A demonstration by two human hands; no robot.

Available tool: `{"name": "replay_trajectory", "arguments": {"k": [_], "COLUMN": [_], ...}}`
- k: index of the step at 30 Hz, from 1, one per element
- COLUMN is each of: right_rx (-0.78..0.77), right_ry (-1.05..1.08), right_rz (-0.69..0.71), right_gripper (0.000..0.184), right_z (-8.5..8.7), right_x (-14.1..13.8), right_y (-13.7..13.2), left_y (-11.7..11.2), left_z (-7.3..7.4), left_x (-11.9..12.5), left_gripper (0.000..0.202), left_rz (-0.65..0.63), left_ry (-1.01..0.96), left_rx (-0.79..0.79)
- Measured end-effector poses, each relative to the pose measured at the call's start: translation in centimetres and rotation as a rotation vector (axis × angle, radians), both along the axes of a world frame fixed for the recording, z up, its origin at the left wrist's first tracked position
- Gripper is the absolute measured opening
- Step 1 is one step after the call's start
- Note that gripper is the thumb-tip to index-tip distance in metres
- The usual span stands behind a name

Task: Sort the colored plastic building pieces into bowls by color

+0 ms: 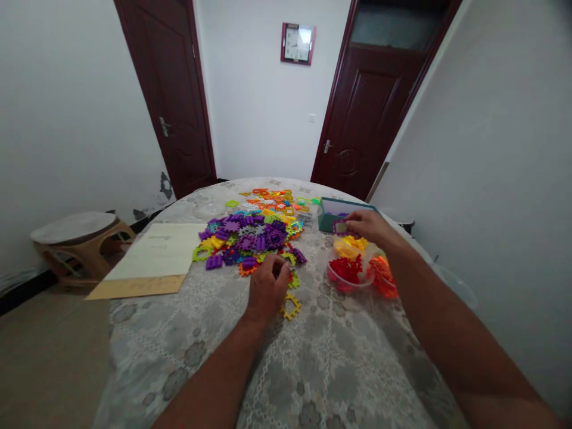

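A heap of flat plastic interlocking pieces, mostly purple, yellow and orange, lies in the middle of a round table. My left hand rests at the heap's near edge with its fingers curled in; whether it holds a piece is hidden. A yellow frame piece lies just right of it. My right hand reaches out and pinches a small purple piece over the edge of a teal box. Below that hand are clear bowls with yellow pieces, red pieces and orange pieces.
A white sheet on brown cardboard lies at the table's left side. A low round stool stands on the floor to the left. Two dark red doors and a wall clock are behind. A grey wall runs close on the right.
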State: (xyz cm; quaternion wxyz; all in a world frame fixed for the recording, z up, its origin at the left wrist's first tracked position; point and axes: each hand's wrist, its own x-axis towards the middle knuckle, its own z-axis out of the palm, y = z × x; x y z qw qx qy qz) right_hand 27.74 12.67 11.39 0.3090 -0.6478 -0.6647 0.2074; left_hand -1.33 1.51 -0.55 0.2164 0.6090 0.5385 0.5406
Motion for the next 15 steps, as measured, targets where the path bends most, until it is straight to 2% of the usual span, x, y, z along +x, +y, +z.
{"name": "replay_trajectory", "arguments": {"k": [3, 4, 6, 7, 9, 12, 13, 15], "right_rx": [0.169, 0.209, 0.308, 0.348, 0.363, 0.163, 0.088, -0.035], "right_ry": [-0.001, -0.008, -0.047, -0.08, -0.165, -0.288, -0.332, -0.438], "right_rz": [-0.227, -0.255, -0.252, -0.205, -0.015, 0.364, 0.449, 0.534], "right_gripper": [0.042, 0.047, 0.046, 0.041, 0.033, 0.03, 0.031, 0.03], "right_z": [0.8, 0.9, 0.6, 0.2, -1.2, -4.1, -5.1, -7.1], "right_x": [0.9, 0.8, -0.2, -1.2, -3.7, -7.9, -9.1, -11.1], "right_y": [2.2, 2.2, 1.0, -0.1, -3.3, -8.6, -10.2, -12.4], "left_y": [0.6, 0.8, 1.3, 1.4, 1.7, 1.9, 1.9, 1.9], "left_z": [0.5, 0.6, 0.6, 0.6, 0.6, 0.6, 0.6, 0.8], "left_x": [-1.1, -1.5, -2.2, -2.6, -3.1, -3.5, -3.6, -3.8], "left_gripper": [0.01, 0.01, 0.01, 0.011, 0.011, 0.011, 0.011, 0.012], "left_rz": [0.161, 0.2, 0.259, 0.281, 0.306, 0.332, 0.342, 0.355], "left_ry": [-0.021, -0.036, -0.066, -0.08, -0.094, -0.101, -0.106, -0.121], "left_rx": [0.029, 0.033, 0.036, 0.034, 0.033, 0.039, 0.04, 0.032]}}
